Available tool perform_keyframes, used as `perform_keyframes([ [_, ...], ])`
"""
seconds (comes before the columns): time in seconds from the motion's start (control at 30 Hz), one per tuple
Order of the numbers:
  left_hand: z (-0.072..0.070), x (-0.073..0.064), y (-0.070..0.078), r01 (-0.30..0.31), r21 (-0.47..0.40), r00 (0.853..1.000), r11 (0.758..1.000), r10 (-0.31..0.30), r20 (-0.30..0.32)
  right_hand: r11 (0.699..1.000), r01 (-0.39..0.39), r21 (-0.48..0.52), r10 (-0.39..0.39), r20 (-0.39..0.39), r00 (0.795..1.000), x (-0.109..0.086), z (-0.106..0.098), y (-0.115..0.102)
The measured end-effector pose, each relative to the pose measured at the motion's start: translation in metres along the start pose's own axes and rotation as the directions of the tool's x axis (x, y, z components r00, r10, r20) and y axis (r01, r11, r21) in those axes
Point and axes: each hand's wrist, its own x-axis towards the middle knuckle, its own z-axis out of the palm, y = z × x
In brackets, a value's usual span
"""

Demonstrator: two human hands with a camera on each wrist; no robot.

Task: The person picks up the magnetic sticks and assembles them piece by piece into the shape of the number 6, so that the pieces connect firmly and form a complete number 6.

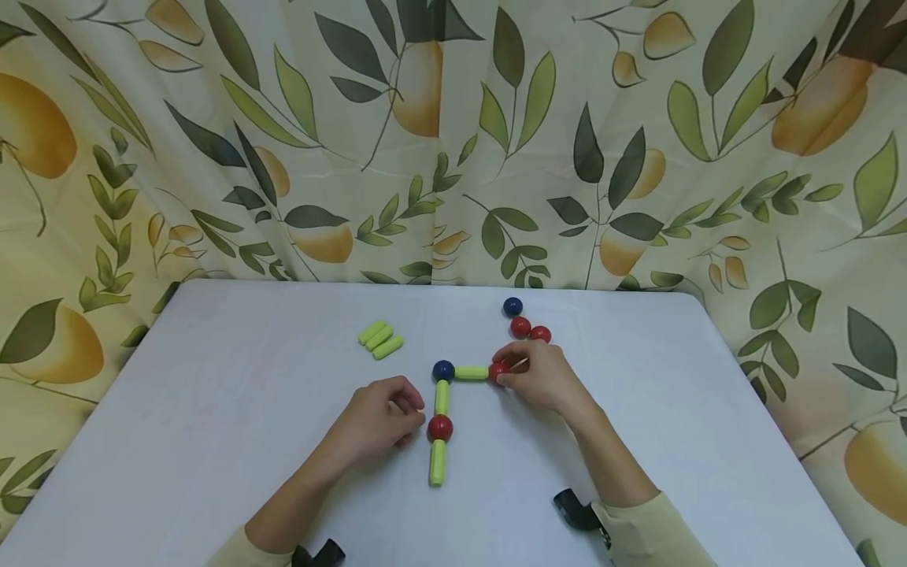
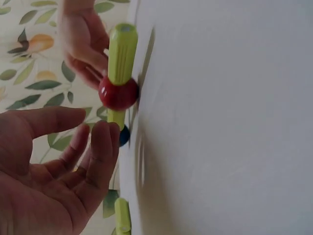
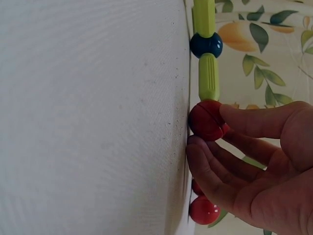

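Observation:
My right hand (image 1: pixel 542 379) pinches a red ball (image 3: pixel 204 120) between thumb and fingers, at the right end of a lime-green rod (image 1: pixel 471 372). That rod's other end meets a dark blue ball (image 1: pixel 443 371) at the corner of an L shape. From the corner a second green rod (image 1: pixel 442 398) runs toward me to another red ball (image 1: pixel 440 428), and a third green rod (image 1: pixel 437 463) extends below it. Close to the left of this lower red ball is my left hand (image 1: pixel 383 416), fingers loosely bent, thumb apart from the fingertips, nothing held.
Several loose green rods (image 1: pixel 387 347) lie together at the back left of the white table (image 1: pixel 234 394). Behind my right hand sit a blue ball (image 1: pixel 513 307) and two red balls (image 1: pixel 520 327). A patterned curtain (image 1: pixel 397 197) hangs beyond the table's back edge.

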Motion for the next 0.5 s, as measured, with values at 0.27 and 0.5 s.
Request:
perform_keyframes([
  [0.27, -0.013, 0.036, 0.01, -0.07, 0.077, 0.995, 0.995, 0.075, -0.064, 1.0, 0.005, 0.002, -0.005, -0.007, 1.0, 0.0, 0.001, 0.0],
  [0.5, -0.012, 0.059, 0.018, -0.039, 0.13, 0.998, 0.991, 0.045, -0.041, 1.0, -0.006, 0.004, 0.006, -0.01, 1.0, 0.0, 0.0, 0.0],
])
